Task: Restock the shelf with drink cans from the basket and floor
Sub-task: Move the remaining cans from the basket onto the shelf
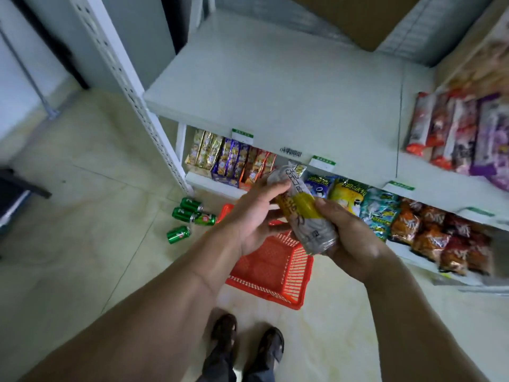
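Both my hands hold one grey and yellow drink can (303, 208) tilted in front of the shelf edge. My left hand (256, 216) wraps its upper part with the thumb across the top. My right hand (344, 232) grips its lower end from the right. Below them an orange plastic basket (275, 271) stands on the floor; the part I can see holds nothing. Several green cans (190, 219) lie on their sides on the floor left of the basket. The white shelf board (275, 92) above is mostly bare.
Snack packets (462, 133) lie on the right of the white shelf. The lower shelf holds boxed snacks (231, 158) and bagged crisps (427, 232). A perforated shelf upright (137, 92) runs down the left. A cardboard box (366, 17) sits at the back. My feet (248, 343) stand behind the basket.
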